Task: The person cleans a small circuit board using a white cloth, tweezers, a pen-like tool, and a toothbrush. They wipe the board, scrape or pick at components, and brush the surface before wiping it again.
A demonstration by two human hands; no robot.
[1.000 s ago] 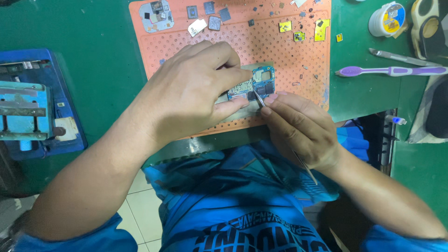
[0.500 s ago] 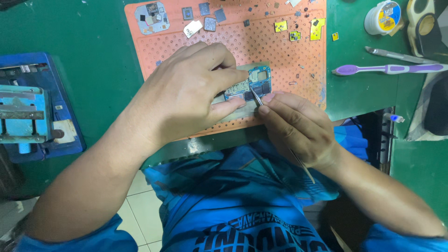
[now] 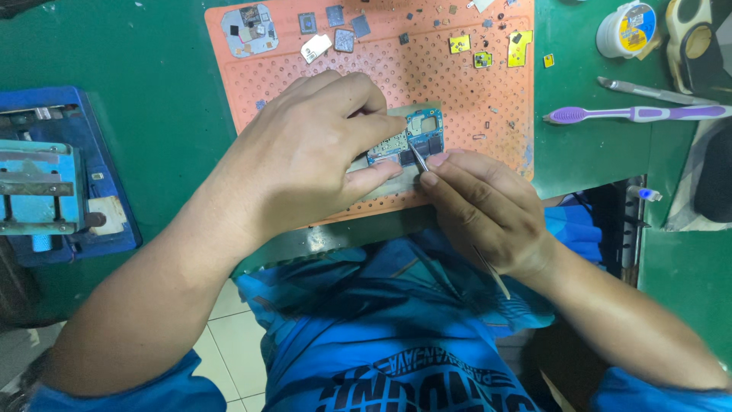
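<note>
Here the left hand [image 3: 313, 156] presses a small blue circuit board [image 3: 415, 137] down on the orange perforated work mat [image 3: 473, 99], with thumb and forefinger closed on the left part of the board. The board lies near the front edge of the mat, just in front of the person's chest. The right hand [image 3: 488, 210] is closed around thin metal tweezers [image 3: 418, 157]; their tip touches the lower middle of the board, and the back end comes out behind the palm.

As I judge it, the step in hand is fine work on one component of the board: one hand fixes it, the other picks or lifts with the tip. Whether the tip already grips some part, I cannot tell, it is too small. The next move calls for a very steady tip and for a firm hold on the board, because the board can slide on the mat if the tweezers push sideways.

Further back on the mat lie several small metal shields and chips [image 3: 335, 17] and yellow pieces [image 3: 520, 47]. On the green surface [image 3: 152, 69] to the right lie a purple toothbrush [image 3: 633, 114] and a small round tub [image 3: 627, 29]; to the left stands a blue board holder [image 3: 46, 183].
</note>
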